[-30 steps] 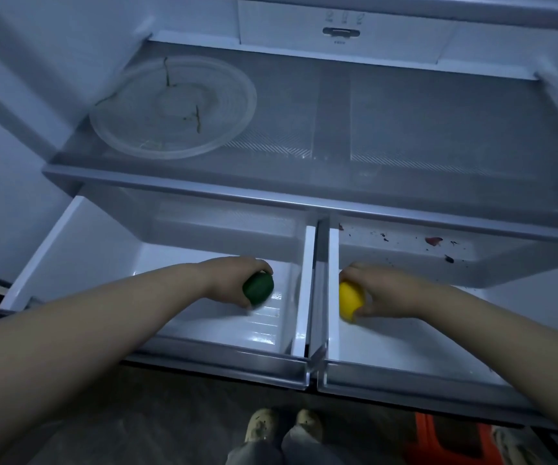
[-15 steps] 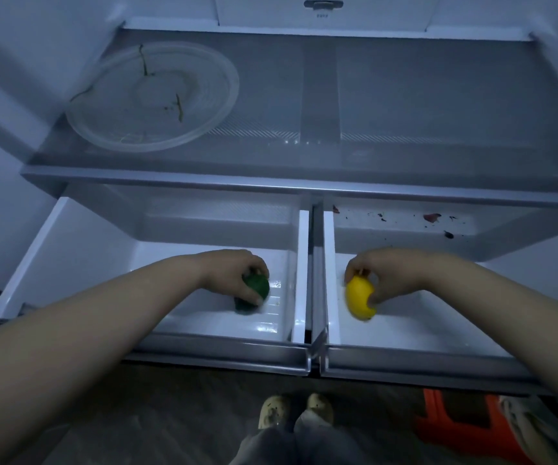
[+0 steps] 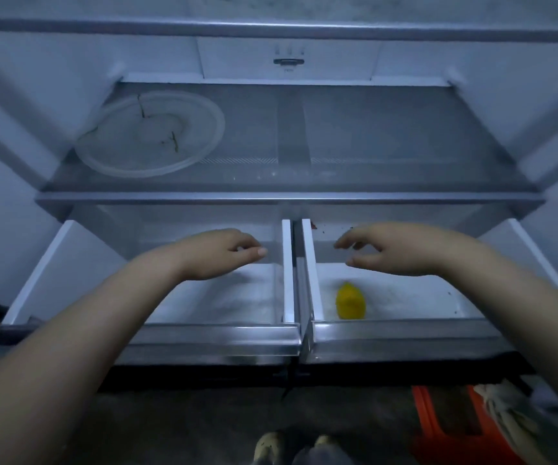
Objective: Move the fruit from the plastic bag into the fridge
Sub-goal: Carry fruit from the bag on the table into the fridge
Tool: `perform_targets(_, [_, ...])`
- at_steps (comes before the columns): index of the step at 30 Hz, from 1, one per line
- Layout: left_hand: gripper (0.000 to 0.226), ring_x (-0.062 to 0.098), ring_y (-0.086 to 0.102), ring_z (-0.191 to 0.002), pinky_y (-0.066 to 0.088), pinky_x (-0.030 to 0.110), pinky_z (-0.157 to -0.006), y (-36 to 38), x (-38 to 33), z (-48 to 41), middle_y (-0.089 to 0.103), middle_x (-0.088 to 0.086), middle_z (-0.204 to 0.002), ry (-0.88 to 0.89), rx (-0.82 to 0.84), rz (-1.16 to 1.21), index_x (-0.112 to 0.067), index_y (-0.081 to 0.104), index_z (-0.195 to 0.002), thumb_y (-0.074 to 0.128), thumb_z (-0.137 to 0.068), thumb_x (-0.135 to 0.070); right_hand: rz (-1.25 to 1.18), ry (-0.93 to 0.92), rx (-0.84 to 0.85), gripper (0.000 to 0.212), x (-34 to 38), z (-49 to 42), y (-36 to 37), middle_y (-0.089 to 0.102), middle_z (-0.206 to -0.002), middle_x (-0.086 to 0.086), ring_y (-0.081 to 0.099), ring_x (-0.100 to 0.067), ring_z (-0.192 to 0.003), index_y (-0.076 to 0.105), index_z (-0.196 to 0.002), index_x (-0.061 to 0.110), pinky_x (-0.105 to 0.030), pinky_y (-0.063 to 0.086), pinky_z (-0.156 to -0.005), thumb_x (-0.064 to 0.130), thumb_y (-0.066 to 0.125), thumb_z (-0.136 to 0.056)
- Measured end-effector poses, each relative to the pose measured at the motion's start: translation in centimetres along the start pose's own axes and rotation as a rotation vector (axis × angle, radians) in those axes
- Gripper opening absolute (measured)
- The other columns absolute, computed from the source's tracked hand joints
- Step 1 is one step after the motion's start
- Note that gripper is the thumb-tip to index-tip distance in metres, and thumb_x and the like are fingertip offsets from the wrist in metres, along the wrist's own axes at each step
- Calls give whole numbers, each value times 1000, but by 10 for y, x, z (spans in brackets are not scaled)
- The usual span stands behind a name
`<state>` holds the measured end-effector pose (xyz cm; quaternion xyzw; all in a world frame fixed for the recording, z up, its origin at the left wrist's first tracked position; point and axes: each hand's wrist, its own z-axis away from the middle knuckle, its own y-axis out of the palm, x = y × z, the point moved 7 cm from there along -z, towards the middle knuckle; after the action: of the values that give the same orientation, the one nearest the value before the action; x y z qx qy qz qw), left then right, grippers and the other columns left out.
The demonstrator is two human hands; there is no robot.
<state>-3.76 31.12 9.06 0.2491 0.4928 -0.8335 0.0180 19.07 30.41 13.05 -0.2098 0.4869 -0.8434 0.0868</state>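
Yellow fruit (image 3: 350, 302) lies in right drawer (image 3: 405, 328), at 7 o'clock below right hand (image 3: 391, 250). Left hand (image 3: 218, 255) over left drawer (image 3: 203, 330). Both hands empty, fingers relaxed. Risk: round fruit rolls when drawer shuts.

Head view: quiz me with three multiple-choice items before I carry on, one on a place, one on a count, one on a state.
1. The yellow fruit lies in: A a door bin; B the right drawer; C a bowl.
2. Fruits in sight: A one; B two; C three.
3. The right hand: A grips the fruit; B holds nothing; C holds a bag.
Key: B, it rests on that drawer's floor; A, only the yellow one shows; B, its fingers hang loose, clear of the fruit.
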Motion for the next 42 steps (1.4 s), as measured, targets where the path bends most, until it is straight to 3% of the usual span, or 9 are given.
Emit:
perform_targets(5, [53,8,43,-124,37,30,-95,-31,-40,57,44,-14,-138,3,-288,-128,-34,41,-136,33,-90,-61,68,-148,-226,39,39,33,-30,49,-134,15,48,-2,-112,45,-133,35,-28,42,-93,43,47,-95])
perform_targets(9, [57,11,35,-131,31,28,-101,-53,-81,101,39,-9,-144,29,-516,-247,-31,35,-141,30,-93,-59,163,-256,-354,47,62,49,-46,46,-138,11,45,-8,-122,39,-137,30,-33,41,-98,46,46,-94])
perform_targets(15, [78,14,34,-134,28,31,-105,-59,-127,156,40,-3,-145,-8,-771,-354,-26,38,-142,11,-84,-71,235,-414,-488,53,87,95,-71,40,-141,9,37,-12,-129,32,-141,28,-31,38,-99,49,43,-94])
perform_targets(20, [97,13,13,-144,17,33,-112,-42,-149,197,20,-6,-156,-163,-768,-397,-30,25,-147,-15,-73,-78,245,-540,-530,55,102,129,-76,34,-145,10,30,-9,-133,29,-143,26,-29,35,-103,49,41,-95])
perform_targets(25, [80,7,-4,-144,7,31,-115,-35,-159,249,-2,-13,-157,-338,-733,-387,-36,5,-149,-2,-77,-72,242,-665,-533,63,134,149,-76,25,-152,7,22,-10,-138,22,-147,23,-23,24,-108,51,41,-94])
perform_targets(30, [87,7,-1,-144,6,29,-113,-29,-148,307,1,-13,-157,-474,-752,-394,-35,5,-149,-8,-72,-75,230,-800,-537,65,183,165,-67,27,-152,8,24,-9,-138,23,-147,24,-22,23,-109,58,35,-93])
perform_targets(35, [85,5,-1,-143,6,28,-113,-12,-129,373,2,-16,-156,-609,-800,-362,-38,8,-148,-4,-74,-77,260,-928,-499,90,252,174,-45,27,-152,7,25,-10,-137,23,-147,24,-23,22,-109,77,6,-76])
perform_targets(39, [87,1,-6,-141,3,27,-112,8,-117,441,-9,-21,-151,-773,-829,-353,-38,3,-148,-8,-71,-76,288,-1063,-433,74,326,194,-19,23,-154,7,23,-11,-139,18,-148,25,-28,24,-112,66,23,-87])
perform_targets(42, [92,8,0,-143,1,29,-111,28,-109,500,0,-11,-155,-881,-851,-412,-31,9,-150,-12,-72,-76,349,-1161,-374,69,387,217,7,20,-155,6,23,-13,-140,15,-149,24,-30,25,-111,61,31,-92])
